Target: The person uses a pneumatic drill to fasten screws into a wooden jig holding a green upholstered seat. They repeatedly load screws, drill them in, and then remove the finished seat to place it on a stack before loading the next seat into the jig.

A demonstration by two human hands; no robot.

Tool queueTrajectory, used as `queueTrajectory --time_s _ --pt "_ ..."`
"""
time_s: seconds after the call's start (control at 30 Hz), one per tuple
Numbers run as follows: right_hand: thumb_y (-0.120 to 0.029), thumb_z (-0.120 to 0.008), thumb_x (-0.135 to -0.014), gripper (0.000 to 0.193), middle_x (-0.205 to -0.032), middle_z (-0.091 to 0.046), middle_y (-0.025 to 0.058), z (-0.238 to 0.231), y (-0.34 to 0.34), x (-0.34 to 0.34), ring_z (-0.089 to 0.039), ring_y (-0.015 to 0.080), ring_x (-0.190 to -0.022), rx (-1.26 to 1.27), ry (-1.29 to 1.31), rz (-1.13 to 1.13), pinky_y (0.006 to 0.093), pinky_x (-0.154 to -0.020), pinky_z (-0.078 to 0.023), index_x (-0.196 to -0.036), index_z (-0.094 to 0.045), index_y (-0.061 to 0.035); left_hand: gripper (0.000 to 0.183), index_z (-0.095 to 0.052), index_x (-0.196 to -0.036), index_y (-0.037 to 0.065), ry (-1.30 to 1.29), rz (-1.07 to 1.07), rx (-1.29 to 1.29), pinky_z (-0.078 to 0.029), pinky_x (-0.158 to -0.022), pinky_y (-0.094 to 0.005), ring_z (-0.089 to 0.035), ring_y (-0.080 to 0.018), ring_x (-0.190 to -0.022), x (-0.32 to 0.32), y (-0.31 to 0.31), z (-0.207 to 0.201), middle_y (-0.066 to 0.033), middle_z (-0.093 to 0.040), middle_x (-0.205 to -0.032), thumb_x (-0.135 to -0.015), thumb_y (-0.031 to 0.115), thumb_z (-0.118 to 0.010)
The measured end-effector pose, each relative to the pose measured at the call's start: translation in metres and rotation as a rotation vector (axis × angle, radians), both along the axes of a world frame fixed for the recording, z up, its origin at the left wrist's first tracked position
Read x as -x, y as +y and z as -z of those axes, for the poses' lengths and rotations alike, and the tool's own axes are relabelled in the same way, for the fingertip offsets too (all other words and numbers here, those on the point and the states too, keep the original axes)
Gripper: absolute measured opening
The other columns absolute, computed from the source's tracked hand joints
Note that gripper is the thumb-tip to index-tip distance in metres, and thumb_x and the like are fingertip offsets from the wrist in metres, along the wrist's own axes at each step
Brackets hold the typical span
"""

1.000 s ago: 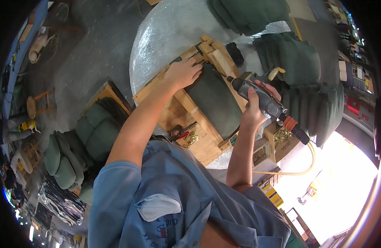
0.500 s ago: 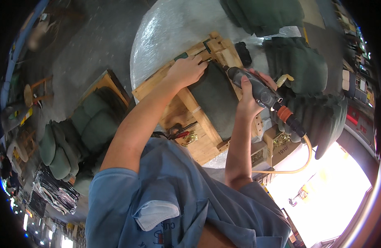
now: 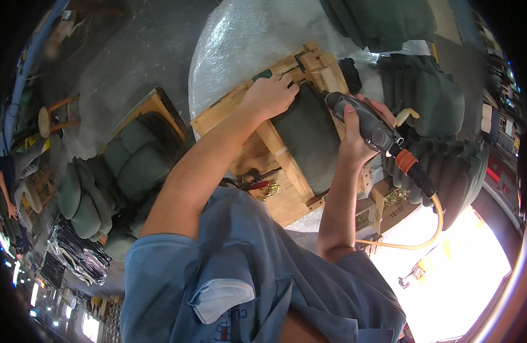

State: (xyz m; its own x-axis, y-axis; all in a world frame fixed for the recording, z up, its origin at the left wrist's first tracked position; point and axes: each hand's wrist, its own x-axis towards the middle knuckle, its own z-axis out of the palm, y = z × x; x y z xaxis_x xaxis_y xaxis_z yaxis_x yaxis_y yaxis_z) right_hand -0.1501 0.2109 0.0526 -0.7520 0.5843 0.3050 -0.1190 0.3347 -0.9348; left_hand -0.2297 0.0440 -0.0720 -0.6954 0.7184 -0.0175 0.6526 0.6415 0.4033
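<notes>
My right hand point(image 3: 358, 128) is closed around a dark air screwdriver point(image 3: 378, 132) with an orange band, which trails a yellow hose point(image 3: 440, 220). Its tip points toward the far end of a dark green padded cushion point(image 3: 309, 134). The cushion lies in a wooden frame point(image 3: 275, 143) of light slats. At the cushion's far left corner my left hand point(image 3: 272, 96) reaches over the frame, fingers bent and pinched together. Whatever is between those fingertips is too small to make out. Just beyond the screwdriver tip is the frame's far block point(image 3: 326, 71).
Brass-coloured screws point(image 3: 273, 188) and a red-handled tool point(image 3: 255, 186) lie in the frame's near left part. More green cushions are stacked at right point(image 3: 423, 94) and left point(image 3: 140, 148). A cardboard box point(image 3: 389, 203) stands at right, a wooden stool point(image 3: 58, 117) far left.
The whole scene has shifted slightly rightward in the view. Both hands and the screwdriver keep nearly the same place relative to the cushion and frame. Another person's arm shows more at the left edge.
</notes>
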Motion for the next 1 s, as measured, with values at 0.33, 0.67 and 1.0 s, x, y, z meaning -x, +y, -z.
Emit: queueTrajectory --time_s 0.33,0.67,1.0 --pt "0.009 -0.084 -0.081 0.041 -0.109 -0.075 0.0162 -0.004 0.011 0.018 -0.072 0.0242 -0.098 -0.271 -0.096 -0.034 0.0378 -0.092 -0.059 -0.115 -0.063 0.0024 0.024 -0.076 -0.110 0.017 -0.124 0.065 -0.014 -0.062 -0.085 -0.0441 -0.068 -0.0275 -0.120 0.004 0.003 -0.001 -0.0063 -0.070 -0.125 -0.096 0.029 -0.061" --pt "0.005 -0.081 -0.086 0.036 -0.116 -0.073 0.0244 -0.009 -0.001 0.014 -0.072 0.0317 -0.107 -0.215 -0.139 -0.026 0.0410 -0.098 -0.061 -0.116 -0.061 0.0058 0.029 -0.076 -0.117 0.010 -0.096 0.061 0.009 -0.060 -0.086 -0.0453 -0.068 -0.0318 -0.117 0.001 0.000 -0.007 -0.0123 -0.069 -0.124 -0.099 0.022 -0.057" --pt "0.002 -0.080 -0.091 0.033 -0.116 -0.073 0.0205 0.013 0.016 0.016 -0.071 0.0292 -0.104 -0.210 -0.080 -0.028 0.0425 -0.097 -0.059 -0.119 -0.062 0.0060 0.026 -0.078 -0.105 0.009 -0.139 0.043 0.000 -0.060 -0.085 -0.0467 -0.070 -0.0336 -0.111 0.001 0.007 -0.005 -0.0154 -0.072 -0.116 -0.096 0.023 -0.058"
